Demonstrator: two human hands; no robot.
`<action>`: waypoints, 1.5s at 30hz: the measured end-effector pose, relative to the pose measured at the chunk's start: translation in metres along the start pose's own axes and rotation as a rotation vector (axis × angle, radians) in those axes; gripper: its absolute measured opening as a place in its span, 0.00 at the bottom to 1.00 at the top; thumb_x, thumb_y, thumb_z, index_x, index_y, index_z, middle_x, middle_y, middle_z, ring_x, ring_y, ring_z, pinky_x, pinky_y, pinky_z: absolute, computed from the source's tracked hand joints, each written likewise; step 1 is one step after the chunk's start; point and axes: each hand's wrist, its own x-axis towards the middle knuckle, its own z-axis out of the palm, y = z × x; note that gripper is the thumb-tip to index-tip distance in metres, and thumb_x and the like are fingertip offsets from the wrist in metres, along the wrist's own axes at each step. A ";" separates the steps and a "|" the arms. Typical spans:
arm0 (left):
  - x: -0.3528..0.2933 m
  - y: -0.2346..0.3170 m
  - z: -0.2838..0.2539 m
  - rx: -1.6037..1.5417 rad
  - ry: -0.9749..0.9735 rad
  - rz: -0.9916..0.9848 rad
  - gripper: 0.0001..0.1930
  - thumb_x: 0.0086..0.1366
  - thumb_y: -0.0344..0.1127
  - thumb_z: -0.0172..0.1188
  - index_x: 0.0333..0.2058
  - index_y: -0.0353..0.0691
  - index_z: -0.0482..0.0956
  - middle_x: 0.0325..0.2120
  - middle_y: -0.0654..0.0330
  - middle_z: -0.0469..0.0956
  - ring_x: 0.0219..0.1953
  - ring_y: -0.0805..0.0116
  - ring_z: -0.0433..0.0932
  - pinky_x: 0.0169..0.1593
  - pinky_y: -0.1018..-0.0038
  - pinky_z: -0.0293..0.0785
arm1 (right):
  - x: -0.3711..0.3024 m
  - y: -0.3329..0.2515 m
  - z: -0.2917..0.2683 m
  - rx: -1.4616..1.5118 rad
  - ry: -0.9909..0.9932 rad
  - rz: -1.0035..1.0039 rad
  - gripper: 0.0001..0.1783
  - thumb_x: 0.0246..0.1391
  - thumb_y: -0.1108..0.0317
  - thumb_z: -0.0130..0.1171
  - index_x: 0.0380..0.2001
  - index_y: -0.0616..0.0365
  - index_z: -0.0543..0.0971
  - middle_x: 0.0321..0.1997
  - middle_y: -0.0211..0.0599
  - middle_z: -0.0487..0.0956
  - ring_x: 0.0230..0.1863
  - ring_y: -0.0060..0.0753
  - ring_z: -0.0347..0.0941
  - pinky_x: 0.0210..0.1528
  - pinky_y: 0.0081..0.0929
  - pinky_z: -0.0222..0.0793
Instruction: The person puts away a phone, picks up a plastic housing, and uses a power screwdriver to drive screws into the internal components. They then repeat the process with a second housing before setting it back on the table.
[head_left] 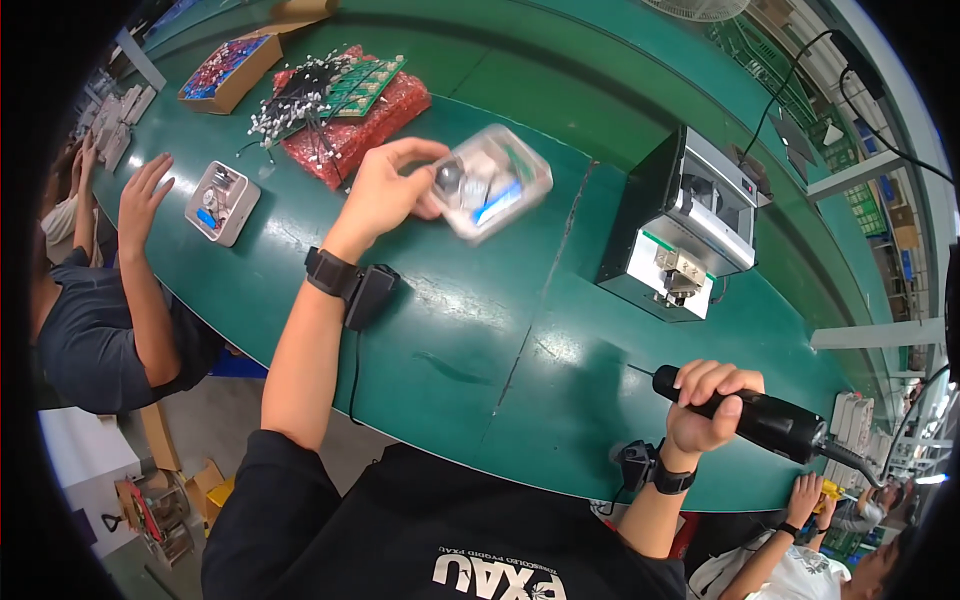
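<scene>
My left hand [388, 192] is closed on the near-left edge of a clear plastic box [535, 170], thumb and fingers pinching its rim. The box is smeared by motion and seems to be lifted over the green table. Inside it are a blue piece, a dark round piece and some pale pieces, too blurred to name. My right hand [712, 402] is wrapped around a black electric screwdriver [785, 425]. Its thin bit points left over the table, touching nothing, and a cable leaves its back end.
A black and silver machine [690, 220] stands right of the box. At the back left, green circuit boards [368, 88] with wires lie on red bubble wrap [400, 105], beside a carton [240, 75]. A co-worker's hand [143, 195] is near another box [240, 205]. More people sit at the lower right.
</scene>
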 end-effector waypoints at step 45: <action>-0.133 0.028 0.081 1.042 0.139 0.162 0.53 0.42 0.41 0.78 0.63 0.31 0.56 0.60 0.38 0.57 0.65 0.38 0.56 0.66 0.53 0.57 | 0.108 -0.007 0.040 -0.092 -0.042 -0.163 0.08 0.53 0.75 0.61 0.26 0.62 0.71 0.18 0.29 0.69 0.13 0.22 0.65 0.15 0.22 0.61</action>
